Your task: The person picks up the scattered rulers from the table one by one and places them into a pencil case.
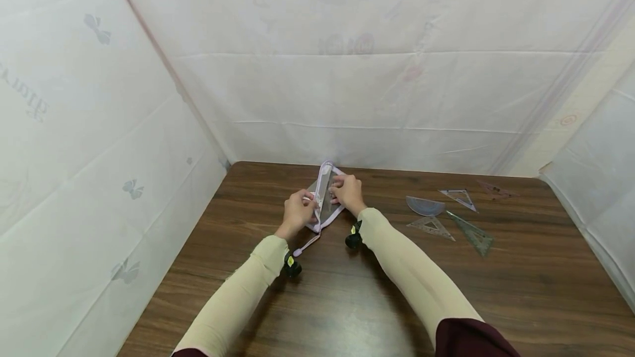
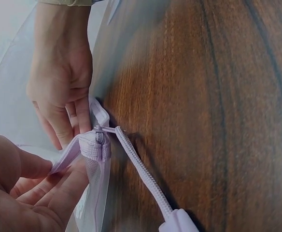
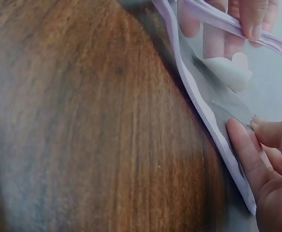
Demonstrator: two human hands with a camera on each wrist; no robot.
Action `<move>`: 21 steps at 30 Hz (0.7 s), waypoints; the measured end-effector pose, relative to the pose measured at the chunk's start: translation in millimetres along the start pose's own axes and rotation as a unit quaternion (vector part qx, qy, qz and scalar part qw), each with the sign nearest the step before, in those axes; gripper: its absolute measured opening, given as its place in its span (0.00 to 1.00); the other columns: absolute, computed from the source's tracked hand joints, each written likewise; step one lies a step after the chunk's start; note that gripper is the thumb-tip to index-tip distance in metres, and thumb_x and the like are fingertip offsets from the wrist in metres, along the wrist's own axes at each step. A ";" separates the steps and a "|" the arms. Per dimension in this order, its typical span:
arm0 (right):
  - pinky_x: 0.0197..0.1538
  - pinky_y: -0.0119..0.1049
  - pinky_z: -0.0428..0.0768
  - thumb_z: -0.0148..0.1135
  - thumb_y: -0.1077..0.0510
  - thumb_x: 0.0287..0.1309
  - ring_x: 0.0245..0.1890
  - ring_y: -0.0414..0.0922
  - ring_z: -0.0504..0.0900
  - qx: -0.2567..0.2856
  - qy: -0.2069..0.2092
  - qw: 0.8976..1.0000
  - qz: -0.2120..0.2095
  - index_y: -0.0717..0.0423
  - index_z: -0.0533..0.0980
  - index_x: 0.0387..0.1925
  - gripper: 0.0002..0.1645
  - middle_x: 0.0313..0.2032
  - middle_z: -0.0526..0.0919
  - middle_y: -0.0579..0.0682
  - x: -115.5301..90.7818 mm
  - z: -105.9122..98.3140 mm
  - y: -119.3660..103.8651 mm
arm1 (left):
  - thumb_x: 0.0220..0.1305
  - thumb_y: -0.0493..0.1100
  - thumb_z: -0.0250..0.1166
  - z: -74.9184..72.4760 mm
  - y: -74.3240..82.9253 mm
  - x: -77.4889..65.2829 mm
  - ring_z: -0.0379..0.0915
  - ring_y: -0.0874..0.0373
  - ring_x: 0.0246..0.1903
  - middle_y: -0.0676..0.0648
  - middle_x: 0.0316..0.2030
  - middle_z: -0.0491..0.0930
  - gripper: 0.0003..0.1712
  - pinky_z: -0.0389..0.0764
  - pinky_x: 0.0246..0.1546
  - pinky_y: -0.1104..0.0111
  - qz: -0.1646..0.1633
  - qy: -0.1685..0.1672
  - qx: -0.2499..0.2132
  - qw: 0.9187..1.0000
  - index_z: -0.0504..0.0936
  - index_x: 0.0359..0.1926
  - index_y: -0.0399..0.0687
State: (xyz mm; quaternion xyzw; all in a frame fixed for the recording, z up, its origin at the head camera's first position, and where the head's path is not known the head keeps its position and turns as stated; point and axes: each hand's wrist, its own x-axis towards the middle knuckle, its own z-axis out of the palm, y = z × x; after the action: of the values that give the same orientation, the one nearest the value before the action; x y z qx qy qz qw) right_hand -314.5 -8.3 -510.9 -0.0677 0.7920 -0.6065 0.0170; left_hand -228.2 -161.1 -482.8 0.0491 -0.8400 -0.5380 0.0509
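A mesh zip pouch with lilac zipper edging stands with its mouth open at the table's far side, between both hands. My left hand pinches one zipper edge between thumb and fingers, beside the slider. A lilac cord pull hangs from that slider onto the table. Inside the pouch's mouth, the thumb and fingers of my right hand pinch a thin, clear-edged piece; I cannot tell what it is. A white tab shows inside, below the left fingers.
To the right on the wooden table lie a clear protractor, a blue-edged set square, a clear set square, a green set square and a reddish one. A white sheet wall rises behind the table.
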 end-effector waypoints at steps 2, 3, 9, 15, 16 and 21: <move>0.25 0.34 0.89 0.70 0.72 0.59 0.25 0.48 0.88 -0.006 -0.004 1.000 -0.002 0.69 0.79 0.58 0.24 0.39 0.89 0.62 0.3 0.1 -0.1 | 0.67 0.27 0.61 0.1 0.1 0.1 0.84 0.52 0.20 0.35 0.33 0.88 0.03 0.88 0.19 0.66 -0.002 0.001 -0.002 1.000 0.79 0.40 0.32; 0.25 0.34 0.89 0.70 0.71 0.59 0.25 0.48 0.88 -0.009 -0.006 1.000 -0.002 0.69 0.79 0.58 0.24 0.39 0.89 0.62 0.4 0.2 -0.2 | 0.67 0.27 0.61 0.1 0.2 0.2 0.84 0.52 0.20 0.35 0.33 0.88 0.03 0.89 0.19 0.66 -0.003 0.001 0.000 1.000 0.79 0.40 0.32; 0.24 0.33 0.88 0.72 0.71 0.58 0.23 0.46 0.88 -0.038 -0.011 0.999 -0.016 0.67 0.78 0.61 0.28 0.40 0.89 0.63 0.5 0.2 -1.8 | 0.67 0.27 0.61 -0.7 1.3 0.6 0.85 0.49 0.21 0.36 0.32 0.88 0.02 0.89 0.20 0.65 0.000 0.001 0.010 1.000 0.79 0.40 0.32; 0.21 0.32 0.86 0.74 0.70 0.56 0.17 0.42 0.84 -0.093 0.004 0.995 -0.036 0.59 0.69 0.72 0.43 0.41 0.89 0.61 -2.5 0.9 -3.0 | 0.67 0.27 0.61 -1.4 1.3 -0.8 0.84 0.51 0.19 0.36 0.32 0.88 0.03 0.89 0.20 0.65 0.004 0.000 0.012 1.000 0.79 0.40 0.32; 0.21 0.31 0.86 0.75 0.69 0.56 0.17 0.41 0.83 -0.100 0.007 0.994 -0.035 0.58 0.68 0.73 0.44 0.43 0.89 0.61 -3.4 0.8 -3.5 | 0.67 0.28 0.61 -1.0 0.9 -0.8 0.84 0.53 0.19 0.36 0.32 0.88 0.03 0.89 0.19 0.65 0.003 0.000 0.012 1.000 0.79 0.40 0.32; 0.20 0.32 0.85 0.76 0.67 0.56 0.15 0.43 0.83 -0.110 0.015 0.993 -0.034 0.58 0.65 0.75 0.47 0.50 0.87 0.65 -5.7 -1.1 -7.0 | 0.67 0.27 0.61 -0.8 1.6 -1.2 0.82 0.56 0.17 0.37 0.31 0.88 0.02 0.88 0.19 0.67 0.004 0.004 0.012 1.000 0.80 0.39 0.33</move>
State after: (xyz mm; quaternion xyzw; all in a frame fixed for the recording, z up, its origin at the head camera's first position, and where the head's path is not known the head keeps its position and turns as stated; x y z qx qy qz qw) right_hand -308.4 -8.3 -504.2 -0.0868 0.8515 -0.5167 -0.0230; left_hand -227.0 -161.0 -481.0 0.0487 -0.8463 -0.5275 0.0553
